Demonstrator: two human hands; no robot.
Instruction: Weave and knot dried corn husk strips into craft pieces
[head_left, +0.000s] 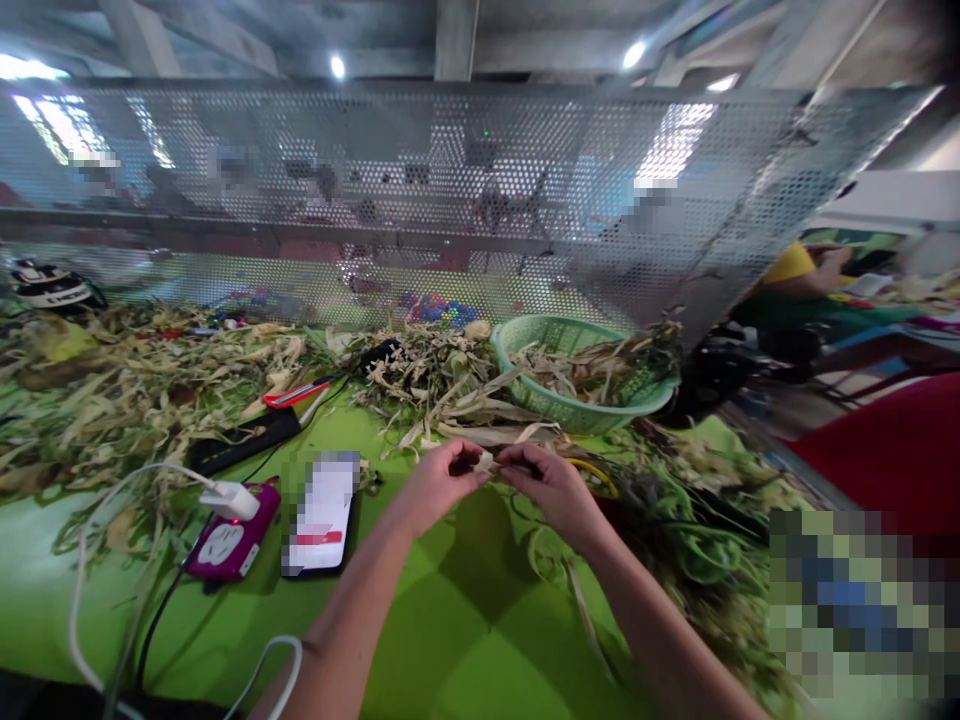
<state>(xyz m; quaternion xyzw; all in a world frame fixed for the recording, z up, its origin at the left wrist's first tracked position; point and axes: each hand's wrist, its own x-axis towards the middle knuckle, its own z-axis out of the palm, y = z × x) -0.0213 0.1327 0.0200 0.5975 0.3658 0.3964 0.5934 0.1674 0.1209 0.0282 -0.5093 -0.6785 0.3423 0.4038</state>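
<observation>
Both hands meet above the green table [450, 610], fingertips nearly touching. Between them is a small pale piece [487, 462], perhaps dried husk. My left hand [444, 482] pinches its left side, and my right hand [551, 490] has fingers closed at its right side. Behind the hands lie long dried leaf strips [495, 412] and a heap of dry plant material [431, 370]. A light green plastic basket [585, 410] with dried leaves in it stands just beyond my right hand.
A phone [322, 515], a purple power strip [234, 535] with a white charger and cables, a black pouch [244, 442] and a red cutter [296, 392] lie left. Dried leaves spread far left; green strands lie right. A perforated metal screen [405, 200] rises behind; a person's arm [829, 268] shows right.
</observation>
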